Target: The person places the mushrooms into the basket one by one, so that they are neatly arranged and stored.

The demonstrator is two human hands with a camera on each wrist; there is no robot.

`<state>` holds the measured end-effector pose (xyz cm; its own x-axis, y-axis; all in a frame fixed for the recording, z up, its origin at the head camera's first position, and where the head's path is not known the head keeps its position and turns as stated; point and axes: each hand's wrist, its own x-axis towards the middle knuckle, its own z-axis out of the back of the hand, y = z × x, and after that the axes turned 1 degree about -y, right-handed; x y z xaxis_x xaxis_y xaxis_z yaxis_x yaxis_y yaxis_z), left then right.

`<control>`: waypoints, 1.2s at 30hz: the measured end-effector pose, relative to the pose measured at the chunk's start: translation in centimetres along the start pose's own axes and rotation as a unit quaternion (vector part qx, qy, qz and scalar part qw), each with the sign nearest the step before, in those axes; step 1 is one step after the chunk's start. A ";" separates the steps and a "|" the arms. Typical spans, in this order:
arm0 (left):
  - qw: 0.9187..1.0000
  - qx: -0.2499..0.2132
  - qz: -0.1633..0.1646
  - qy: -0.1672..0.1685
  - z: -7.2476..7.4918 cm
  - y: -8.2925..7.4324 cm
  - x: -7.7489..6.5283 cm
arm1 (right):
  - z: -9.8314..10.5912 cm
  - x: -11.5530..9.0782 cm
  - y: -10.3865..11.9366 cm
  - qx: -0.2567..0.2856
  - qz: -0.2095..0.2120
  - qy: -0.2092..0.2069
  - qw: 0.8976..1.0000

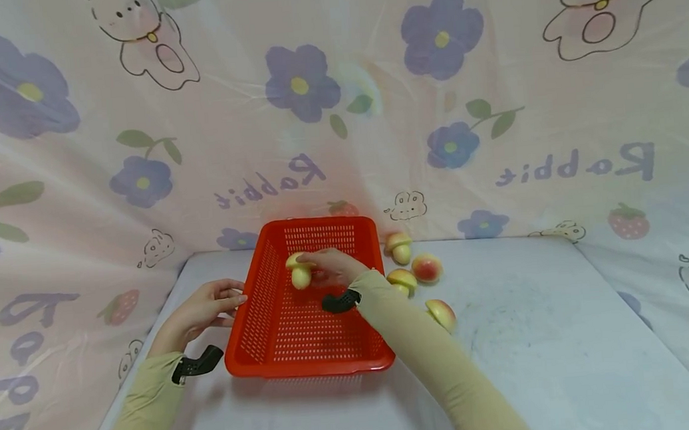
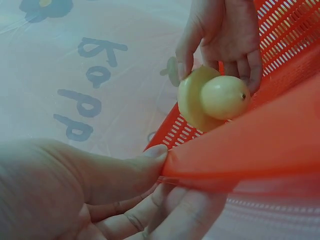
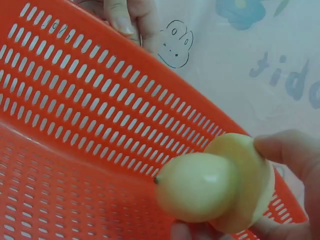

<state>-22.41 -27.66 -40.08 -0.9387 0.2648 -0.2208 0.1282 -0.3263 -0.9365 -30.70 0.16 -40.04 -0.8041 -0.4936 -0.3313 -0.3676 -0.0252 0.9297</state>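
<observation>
A red plastic basket with slotted walls stands on the white table. My left hand pinches its left rim, thumb on top and fingers curled below, as the left wrist view shows. Inside the basket's outline, my right hand holds a mushroom-shaped piece by its yellow cap. Its rounded, pale yellow stem has a small dark spot at the end. In the right wrist view the thumb presses on the cap and other fingers are partly hidden behind it.
Several similar pieces with red-and-yellow caps, such as one mushroom-shaped piece and another mushroom-shaped piece, lie just right of the basket. A printed cloth with flowers and rabbits hangs behind and beside the white table.
</observation>
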 end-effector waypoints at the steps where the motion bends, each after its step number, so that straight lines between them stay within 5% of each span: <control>1: 1.000 0.001 -0.001 0.002 0.0 -0.1 0.0 | 0.0 0.1 -0.1 -0.006 0.000 -0.001 1.000; 20: 1.000 -0.008 0.002 0.009 0.0 -0.5 -0.1 | -2.3 0.9 -1.6 -0.090 -0.023 -0.067 0.993; 36: 1.000 0.003 0.008 0.004 0.0 -0.2 0.1 | -2.2 1.3 -2.5 -0.126 -0.027 -0.072 0.989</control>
<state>-22.53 -27.56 -39.89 -0.9343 0.2659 -0.2375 0.1411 -0.3361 -0.9312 -29.77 -2.32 -42.41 -0.8517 -0.3564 -0.3842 -0.2983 -0.2731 0.9146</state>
